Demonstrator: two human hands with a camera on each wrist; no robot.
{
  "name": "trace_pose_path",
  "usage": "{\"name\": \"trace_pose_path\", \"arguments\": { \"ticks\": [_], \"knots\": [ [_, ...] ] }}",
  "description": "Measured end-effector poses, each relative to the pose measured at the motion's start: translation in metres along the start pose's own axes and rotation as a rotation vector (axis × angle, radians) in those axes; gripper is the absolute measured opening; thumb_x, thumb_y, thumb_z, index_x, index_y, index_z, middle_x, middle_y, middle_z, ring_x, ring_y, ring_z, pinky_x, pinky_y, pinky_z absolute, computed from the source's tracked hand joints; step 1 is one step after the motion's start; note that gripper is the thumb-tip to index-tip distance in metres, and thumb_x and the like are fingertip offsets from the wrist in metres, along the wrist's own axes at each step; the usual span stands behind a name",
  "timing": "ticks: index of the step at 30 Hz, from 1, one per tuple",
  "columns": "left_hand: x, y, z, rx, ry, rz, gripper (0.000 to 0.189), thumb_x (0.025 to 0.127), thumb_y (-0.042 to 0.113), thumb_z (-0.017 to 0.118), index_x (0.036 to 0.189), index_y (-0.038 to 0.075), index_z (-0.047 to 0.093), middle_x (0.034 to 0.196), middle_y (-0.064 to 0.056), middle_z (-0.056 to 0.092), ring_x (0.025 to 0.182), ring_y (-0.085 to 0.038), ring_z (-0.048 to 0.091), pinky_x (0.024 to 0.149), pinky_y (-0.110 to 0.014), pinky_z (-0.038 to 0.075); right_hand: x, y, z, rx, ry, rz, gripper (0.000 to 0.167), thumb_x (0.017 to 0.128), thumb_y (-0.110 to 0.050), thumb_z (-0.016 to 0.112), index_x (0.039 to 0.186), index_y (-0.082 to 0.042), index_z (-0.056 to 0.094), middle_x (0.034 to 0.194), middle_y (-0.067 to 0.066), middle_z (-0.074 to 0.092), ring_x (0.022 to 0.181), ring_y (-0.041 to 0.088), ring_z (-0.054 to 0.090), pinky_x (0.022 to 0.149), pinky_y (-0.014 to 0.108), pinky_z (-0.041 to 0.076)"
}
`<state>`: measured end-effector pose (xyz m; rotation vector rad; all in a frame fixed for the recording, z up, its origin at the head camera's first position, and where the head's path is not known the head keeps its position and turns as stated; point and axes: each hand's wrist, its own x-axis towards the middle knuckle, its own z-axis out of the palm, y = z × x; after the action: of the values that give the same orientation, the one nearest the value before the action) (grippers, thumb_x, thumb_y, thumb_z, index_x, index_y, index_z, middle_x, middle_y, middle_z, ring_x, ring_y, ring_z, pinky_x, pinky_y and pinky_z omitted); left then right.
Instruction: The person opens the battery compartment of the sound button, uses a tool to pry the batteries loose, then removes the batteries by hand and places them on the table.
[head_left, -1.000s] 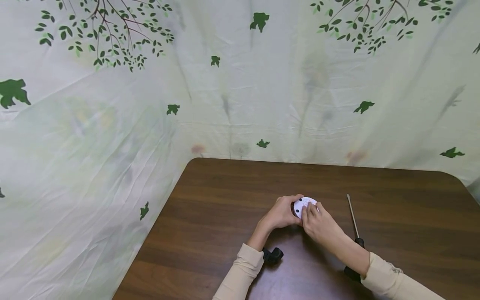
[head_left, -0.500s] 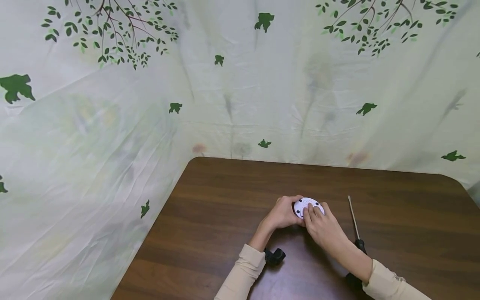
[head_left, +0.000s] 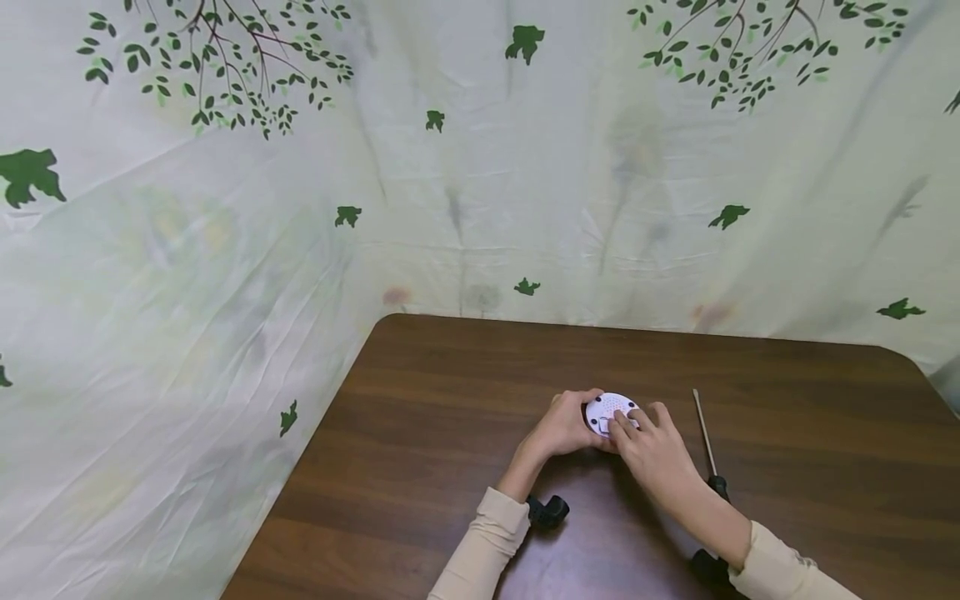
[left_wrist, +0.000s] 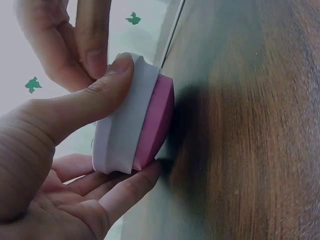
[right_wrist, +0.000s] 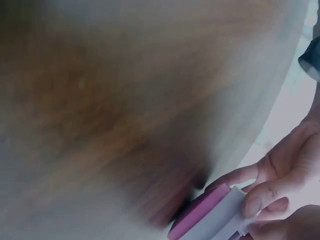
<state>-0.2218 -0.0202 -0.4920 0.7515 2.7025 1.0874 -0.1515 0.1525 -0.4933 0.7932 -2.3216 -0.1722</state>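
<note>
A round device (head_left: 615, 405) has a white face with small holes and dark round feet, and a pink other side. My left hand (head_left: 567, 423) grips it by the rim. In the left wrist view, the left thumb lies on the white rim (left_wrist: 122, 115) and the fingers support it from below, by the pink part (left_wrist: 156, 122). My right hand (head_left: 651, 450) touches the white face with its fingertips, close to a small rectangular outline on it. One right finger stands off the rim. The device is held above the table, its face turned toward me.
On the brown wooden table (head_left: 480, 367), a screwdriver (head_left: 705, 433) with a black handle lies right of the hands, its handle partly behind the right forearm. Black wrist gear (head_left: 549, 512) sits at the left wrist. A leaf-patterned curtain (head_left: 465, 208) hangs behind the table.
The right fingers have shifted over the white face, and one has lifted off the right rim, so more of the face shows. The left hand keeps its grip in nearly the same place.
</note>
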Motion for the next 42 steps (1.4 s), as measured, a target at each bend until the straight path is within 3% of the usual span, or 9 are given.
{"name": "trace_pose_path", "arguments": {
  "ticks": [4, 10, 16, 20, 31, 35, 42],
  "knots": [
    [0.0, -0.001, 0.001, 0.008, 0.01, -0.003, 0.077, 0.068, 0.023, 0.097, 0.137, 0.005, 0.067, 0.129, -0.009, 0.074, 0.11, -0.027, 0.065, 0.093, -0.024, 0.05, -0.001, -0.002, -0.005, 0.031, -0.01, 0.015, 0.024, 0.077, -0.004, 0.077, 0.102, -0.005, 0.077, 0.101, 0.01, 0.077, 0.094, 0.029, 0.062, 0.083, 0.05, 0.046],
    [0.001, -0.002, 0.001, 0.004, -0.003, 0.016, 0.075, 0.067, 0.028, 0.099, 0.133, 0.011, 0.069, 0.118, -0.003, 0.077, 0.098, -0.016, 0.061, 0.086, -0.021, 0.047, 0.001, 0.002, -0.006, 0.19, 0.032, 0.06, 0.027, 0.071, -0.001, 0.083, 0.096, -0.006, 0.074, 0.092, 0.009, 0.065, 0.086, 0.028, 0.055, 0.07, 0.04, 0.042],
    [0.0, -0.001, 0.001, -0.046, -0.006, -0.023, 0.077, 0.063, 0.031, 0.101, 0.132, 0.016, 0.07, 0.114, 0.002, 0.077, 0.098, -0.014, 0.055, 0.085, -0.024, 0.044, 0.01, 0.019, -0.011, 0.348, -0.089, 0.069, 0.041, 0.067, -0.004, 0.094, 0.103, -0.008, 0.075, 0.095, 0.005, 0.063, 0.085, 0.023, 0.055, 0.068, 0.036, 0.045],
    [0.0, -0.002, 0.002, -0.05, -0.011, -0.015, 0.071, 0.064, 0.032, 0.101, 0.128, 0.019, 0.071, 0.11, 0.006, 0.076, 0.096, -0.012, 0.052, 0.086, -0.025, 0.041, 0.013, 0.024, -0.014, 0.429, -0.119, 0.073, 0.042, 0.067, -0.004, 0.094, 0.105, -0.008, 0.076, 0.096, 0.004, 0.061, 0.082, 0.02, 0.055, 0.066, 0.032, 0.045],
    [-0.001, -0.001, -0.001, -0.064, -0.025, -0.003, 0.072, 0.065, 0.033, 0.1, 0.13, 0.018, 0.07, 0.116, 0.004, 0.076, 0.095, -0.009, 0.052, 0.084, -0.023, 0.041, 0.012, 0.033, -0.016, 0.451, -0.141, 0.16, 0.035, 0.071, -0.004, 0.092, 0.102, -0.008, 0.076, 0.1, 0.005, 0.066, 0.083, 0.02, 0.06, 0.065, 0.031, 0.046],
    [-0.001, -0.002, -0.003, -0.06, -0.021, -0.007, 0.076, 0.065, 0.033, 0.1, 0.132, 0.015, 0.069, 0.119, 0.001, 0.076, 0.099, -0.011, 0.056, 0.089, -0.025, 0.044, 0.011, 0.052, -0.017, 0.453, -0.207, 0.269, 0.03, 0.077, -0.009, 0.09, 0.103, -0.007, 0.076, 0.098, 0.007, 0.067, 0.079, 0.021, 0.061, 0.06, 0.032, 0.046],
    [-0.002, -0.002, -0.005, -0.045, -0.021, -0.048, 0.082, 0.066, 0.034, 0.1, 0.138, 0.014, 0.066, 0.129, -0.003, 0.073, 0.114, -0.02, 0.06, 0.1, -0.028, 0.047, 0.009, 0.101, -0.006, 0.468, -0.417, 0.536, 0.028, 0.083, -0.018, 0.086, 0.102, -0.001, 0.075, 0.091, 0.015, 0.07, 0.07, 0.024, 0.063, 0.052, 0.038, 0.046]
  ]
}}
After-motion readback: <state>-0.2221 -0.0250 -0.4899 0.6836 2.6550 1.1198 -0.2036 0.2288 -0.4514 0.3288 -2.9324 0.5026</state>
